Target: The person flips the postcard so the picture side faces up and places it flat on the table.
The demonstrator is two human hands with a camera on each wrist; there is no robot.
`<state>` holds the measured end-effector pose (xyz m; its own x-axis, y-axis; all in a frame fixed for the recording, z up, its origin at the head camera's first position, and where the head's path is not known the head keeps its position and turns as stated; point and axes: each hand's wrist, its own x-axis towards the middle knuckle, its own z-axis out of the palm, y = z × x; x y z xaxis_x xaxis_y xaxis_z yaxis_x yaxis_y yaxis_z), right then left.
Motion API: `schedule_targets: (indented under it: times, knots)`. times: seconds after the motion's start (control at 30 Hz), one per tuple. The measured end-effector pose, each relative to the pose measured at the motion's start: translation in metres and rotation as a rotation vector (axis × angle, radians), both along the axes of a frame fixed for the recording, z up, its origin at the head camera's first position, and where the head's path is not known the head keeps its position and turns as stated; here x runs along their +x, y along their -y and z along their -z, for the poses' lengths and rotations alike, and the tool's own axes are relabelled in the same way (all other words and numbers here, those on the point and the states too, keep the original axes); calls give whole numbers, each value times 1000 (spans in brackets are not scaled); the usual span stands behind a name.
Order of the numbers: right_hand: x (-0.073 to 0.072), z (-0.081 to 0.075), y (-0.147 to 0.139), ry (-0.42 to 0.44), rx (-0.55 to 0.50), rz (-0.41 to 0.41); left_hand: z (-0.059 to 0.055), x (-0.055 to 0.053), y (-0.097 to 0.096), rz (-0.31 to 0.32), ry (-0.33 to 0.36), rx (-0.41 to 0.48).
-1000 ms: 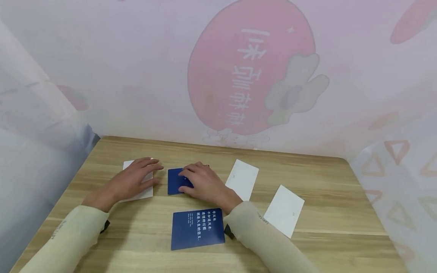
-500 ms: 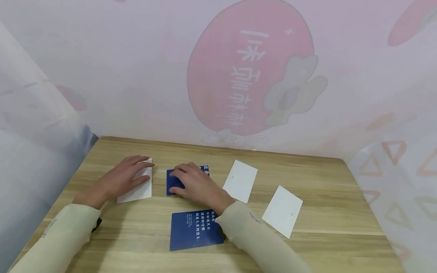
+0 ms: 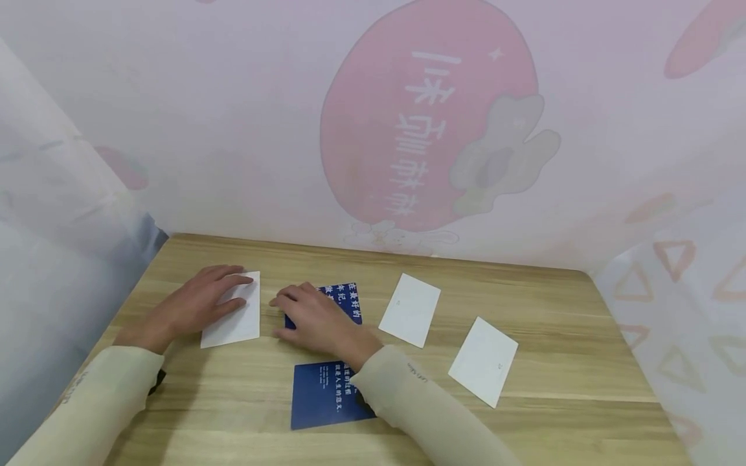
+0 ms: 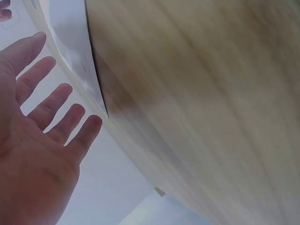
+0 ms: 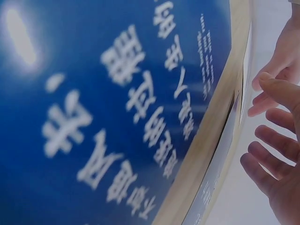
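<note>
At the table's left, my left hand point(image 3: 201, 301) hovers over a white card point(image 3: 247, 315), fingers extended and spread. In the left wrist view its fingers point(image 4: 49, 110) show with nothing between them, and the card point(image 4: 75, 51) lies beyond. My right hand point(image 3: 317, 320) is over the left part of a blue card with white lettering point(image 3: 348, 299), its fingertips past the card's left edge. The right wrist view shows those fingers point(image 5: 267, 164) apart and loosely bent, holding nothing. Nearer the front lies a larger-looking blue card point(image 3: 317, 398), partly hidden by the right sleeve.
Two more white cards, one farther back point(image 3: 410, 310) and one nearer the right point(image 3: 484, 362), lie tilted on the wooden table point(image 3: 559, 388). Printed pale curtains point(image 3: 233, 129) hang behind and beside the table.
My right hand has slid left across the back blue card, uncovering its lettered right part. The left hand has drawn back a little leftward, baring more of the white card. The cards stay in place.
</note>
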<state>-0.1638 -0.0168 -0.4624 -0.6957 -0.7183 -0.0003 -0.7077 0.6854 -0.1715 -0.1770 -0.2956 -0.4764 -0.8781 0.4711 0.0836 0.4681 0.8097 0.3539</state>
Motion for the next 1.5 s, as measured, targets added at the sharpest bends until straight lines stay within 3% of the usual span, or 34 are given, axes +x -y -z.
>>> schedule_targets:
  times: [0.5, 1.13, 1.5]
  knots:
    - [1, -3, 30, 21, 13, -16, 2, -10, 18, 3, -9, -9]
    - [4, 6, 60, -8, 62, -11, 4, -12, 37, -75, 113, -33]
    - [6, 10, 70, -15, 130, -9, 7, -14, 42, -84, 117, -17]
